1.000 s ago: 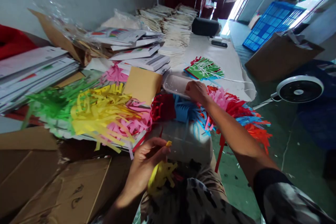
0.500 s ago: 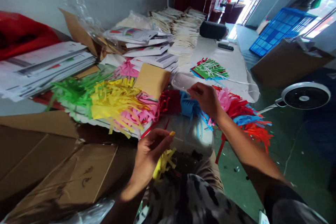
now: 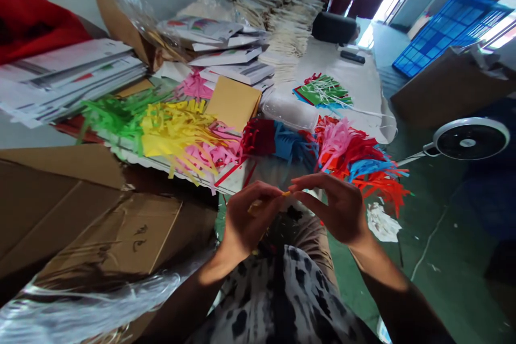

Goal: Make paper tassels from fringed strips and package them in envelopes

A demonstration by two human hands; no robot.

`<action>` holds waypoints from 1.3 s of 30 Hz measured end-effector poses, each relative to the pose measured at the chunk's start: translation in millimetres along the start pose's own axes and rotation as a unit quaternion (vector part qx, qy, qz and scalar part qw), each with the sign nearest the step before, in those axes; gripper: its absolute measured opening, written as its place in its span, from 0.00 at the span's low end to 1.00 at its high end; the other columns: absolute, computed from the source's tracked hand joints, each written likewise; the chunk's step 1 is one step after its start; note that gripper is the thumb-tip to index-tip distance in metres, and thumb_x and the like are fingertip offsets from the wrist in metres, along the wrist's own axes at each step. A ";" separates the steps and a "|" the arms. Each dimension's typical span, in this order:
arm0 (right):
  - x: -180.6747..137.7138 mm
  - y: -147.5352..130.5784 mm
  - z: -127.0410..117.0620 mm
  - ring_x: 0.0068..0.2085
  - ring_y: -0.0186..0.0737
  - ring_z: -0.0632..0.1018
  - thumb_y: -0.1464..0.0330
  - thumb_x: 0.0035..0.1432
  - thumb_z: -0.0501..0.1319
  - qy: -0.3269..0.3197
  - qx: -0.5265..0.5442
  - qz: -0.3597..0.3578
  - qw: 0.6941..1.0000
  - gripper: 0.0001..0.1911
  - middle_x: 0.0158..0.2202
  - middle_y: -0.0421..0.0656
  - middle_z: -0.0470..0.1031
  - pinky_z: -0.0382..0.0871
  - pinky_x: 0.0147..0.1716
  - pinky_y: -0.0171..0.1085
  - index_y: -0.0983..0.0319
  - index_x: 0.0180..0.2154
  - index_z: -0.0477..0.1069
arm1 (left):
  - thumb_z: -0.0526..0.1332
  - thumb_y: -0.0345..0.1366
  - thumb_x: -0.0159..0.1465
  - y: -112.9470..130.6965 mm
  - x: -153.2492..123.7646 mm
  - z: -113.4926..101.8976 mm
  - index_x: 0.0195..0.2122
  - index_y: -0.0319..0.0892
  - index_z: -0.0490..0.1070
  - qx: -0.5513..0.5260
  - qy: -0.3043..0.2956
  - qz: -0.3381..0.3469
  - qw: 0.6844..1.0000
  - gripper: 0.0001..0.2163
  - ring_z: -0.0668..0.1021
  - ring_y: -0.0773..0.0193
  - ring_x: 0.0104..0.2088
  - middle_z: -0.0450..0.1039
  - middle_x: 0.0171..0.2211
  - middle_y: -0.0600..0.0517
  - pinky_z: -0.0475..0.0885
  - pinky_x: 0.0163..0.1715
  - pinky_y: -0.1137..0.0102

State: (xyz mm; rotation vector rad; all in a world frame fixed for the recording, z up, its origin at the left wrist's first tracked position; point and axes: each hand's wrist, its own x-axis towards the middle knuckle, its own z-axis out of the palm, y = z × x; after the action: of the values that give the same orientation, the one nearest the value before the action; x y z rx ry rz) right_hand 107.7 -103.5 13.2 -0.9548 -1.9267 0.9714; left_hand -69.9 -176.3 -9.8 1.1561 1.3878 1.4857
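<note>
My left hand (image 3: 248, 220) is closed around a bunch of yellow fringed paper (image 3: 258, 206), mostly hidden in my palm, with its tip sticking out between thumb and forefinger. My right hand (image 3: 336, 205) is level with it above my lap and pinches that yellow tip (image 3: 286, 193). Just beyond my hands, piles of fringed paper lie on the table: green (image 3: 115, 115), yellow (image 3: 177, 129), pink (image 3: 213, 153), dark red (image 3: 258, 137), blue (image 3: 292, 145) and red-orange (image 3: 363, 158).
Cardboard boxes (image 3: 80, 215) stand at my left with clear plastic film (image 3: 80, 306) below them. Stacks of printed sheets (image 3: 64, 80) and booklets (image 3: 229, 56) fill the back of the table. A clear plastic tray (image 3: 288, 110), a fan (image 3: 470, 140) on the green floor and a blue crate (image 3: 451, 24) lie right.
My right hand has come back from the clear tray and the paper piles to meet my left hand above my lap. The view has tilted down a little.
</note>
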 end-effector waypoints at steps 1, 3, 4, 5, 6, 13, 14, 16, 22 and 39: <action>-2.1 -2.1 -0.8 0.41 0.42 0.85 0.63 0.64 0.71 0.001 -0.011 -0.011 1.000 0.05 0.41 0.37 0.87 0.79 0.44 0.44 0.49 0.43 0.83 | 0.69 0.38 0.66 1.7 -1.0 1.8 0.34 0.42 0.80 0.006 -0.001 0.009 1.000 0.06 0.78 0.65 0.32 0.79 0.31 0.51 0.71 0.33 0.71; -6.2 -5.7 -0.9 0.40 0.42 0.85 0.65 0.64 0.70 0.006 -0.037 -0.041 0.998 0.06 0.40 0.36 0.87 0.78 0.43 0.43 0.48 0.43 0.82 | 0.69 0.37 0.66 4.3 -3.3 4.1 0.33 0.42 0.80 0.019 -0.005 0.027 0.999 0.06 0.78 0.65 0.32 0.79 0.30 0.51 0.71 0.32 0.71; -8.1 -7.2 -0.5 0.39 0.42 0.85 0.66 0.65 0.70 0.008 -0.051 -0.061 0.997 0.07 0.40 0.36 0.86 0.78 0.43 0.43 0.48 0.44 0.82 | 0.69 0.37 0.66 4.9 -4.4 4.8 0.33 0.42 0.80 0.024 -0.008 0.037 0.999 0.06 0.78 0.65 0.31 0.79 0.30 0.51 0.71 0.32 0.72; -9.8 -8.3 0.2 0.39 0.41 0.85 0.67 0.65 0.70 0.007 -0.062 -0.083 0.995 0.07 0.40 0.36 0.86 0.77 0.42 0.43 0.48 0.44 0.82 | 0.69 0.37 0.66 4.9 -5.4 5.2 0.33 0.42 0.80 0.028 -0.010 0.047 0.998 0.06 0.78 0.65 0.31 0.79 0.30 0.51 0.71 0.32 0.72; -11.2 -9.0 0.9 0.38 0.41 0.84 0.68 0.65 0.69 0.006 -0.071 -0.103 0.992 0.08 0.39 0.36 0.86 0.77 0.42 0.43 0.48 0.44 0.82 | 0.69 0.37 0.66 4.5 -6.3 5.4 0.33 0.42 0.81 0.031 -0.012 0.055 0.998 0.06 0.78 0.65 0.31 0.79 0.30 0.51 0.71 0.32 0.72; -12.7 -5.5 2.2 0.42 0.42 0.83 0.64 0.65 0.69 0.003 -0.057 -0.069 0.996 0.09 0.42 0.40 0.85 0.77 0.44 0.44 0.50 0.47 0.81 | 0.71 0.36 0.63 0.9 -6.5 9.1 0.32 0.43 0.83 0.021 0.015 0.044 0.999 0.04 0.80 0.63 0.31 0.82 0.30 0.51 0.75 0.35 0.70; -12.4 -4.3 2.2 0.41 0.42 0.83 0.64 0.64 0.70 0.003 -0.039 -0.061 0.997 0.06 0.41 0.40 0.85 0.77 0.42 0.43 0.51 0.44 0.82 | 0.72 0.37 0.63 0.5 -6.5 9.9 0.32 0.44 0.83 0.016 0.016 0.035 0.999 0.04 0.81 0.63 0.31 0.82 0.30 0.51 0.76 0.35 0.70; -12.3 -1.5 2.7 0.37 0.41 0.82 0.64 0.64 0.70 0.000 0.003 -0.050 0.999 0.02 0.37 0.40 0.83 0.77 0.39 0.43 0.52 0.39 0.82 | 0.74 0.38 0.61 -1.2 -7.0 11.0 0.33 0.44 0.83 0.003 0.023 0.005 1.000 0.05 0.81 0.63 0.31 0.83 0.30 0.51 0.77 0.35 0.69; -17.6 12.4 6.5 0.39 0.41 0.81 0.61 0.65 0.69 -0.015 0.085 0.020 0.996 0.05 0.37 0.42 0.83 0.74 0.38 0.42 0.53 0.40 0.83 | 0.76 0.40 0.58 -9.9 -7.2 10.5 0.33 0.43 0.80 -0.034 0.020 -0.034 0.999 0.09 0.81 0.64 0.31 0.81 0.31 0.52 0.77 0.33 0.72; -10.8 46.8 -14.3 0.28 0.34 0.72 0.54 0.57 0.73 0.097 0.178 0.177 0.963 0.15 0.27 0.38 0.75 0.66 0.28 0.34 0.58 0.33 0.79 | 0.68 0.48 0.65 -27.4 24.3 16.3 0.34 0.41 0.82 0.026 -0.167 -0.098 0.981 0.14 0.73 0.66 0.26 0.76 0.26 0.52 0.66 0.25 0.74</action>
State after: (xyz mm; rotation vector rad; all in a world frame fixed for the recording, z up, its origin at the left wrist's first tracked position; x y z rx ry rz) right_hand 137.6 -88.5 -24.1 -1.1504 -1.3826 1.3224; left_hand -62.2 -145.9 -34.7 1.2005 1.2710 1.0659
